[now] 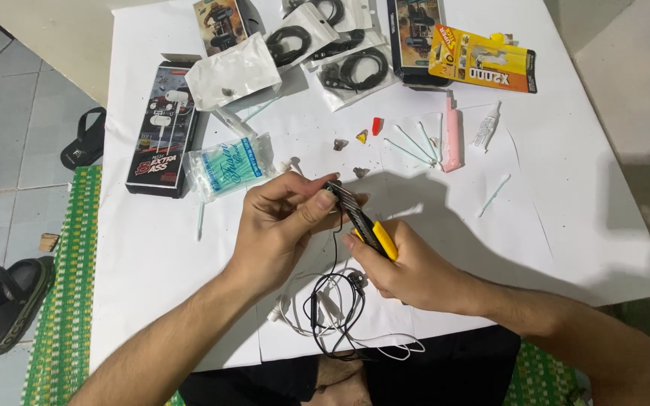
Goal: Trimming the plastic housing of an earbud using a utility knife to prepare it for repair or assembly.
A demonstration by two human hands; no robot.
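- Covering most of the view, the white table (581, 218) carries everything, with the person seated at its near edge.
- Both forearms come in from the near edge and meet over the middle of the table.
- A black earphone box (161, 131) with a clear window lies near the left edge, and 1 yellow glue pack (483, 66) lies toward the far right corner.
- The left hand (276, 229) is curled nearly closed, thumb and forefinger pinching a small dark part (332, 188) (too small to tell exactly what) at the top end of a thin black cable.
- The right hand (408, 267) is wrapped around the yellow handle of a small cutter (366, 225), fingers closed on it, with the tool's black tip touching that pinched part.
- A bag of cotton swabs (233, 169), teal and clear, lies just left of the left hand, between it and the black box.
- Tangled earphone cables (332, 312), 1 black and 1 white, lie at the near edge under the hands; the black one runs up to the pinched part.
- A pink lighter (452, 139) lies beyond the hands, with several loose swabs (415, 143) just beside it on its left.
- Tiny bits, including 1 red piece (376, 125) and 1 yellow piece (362, 136), are scattered just beyond the fingertips.
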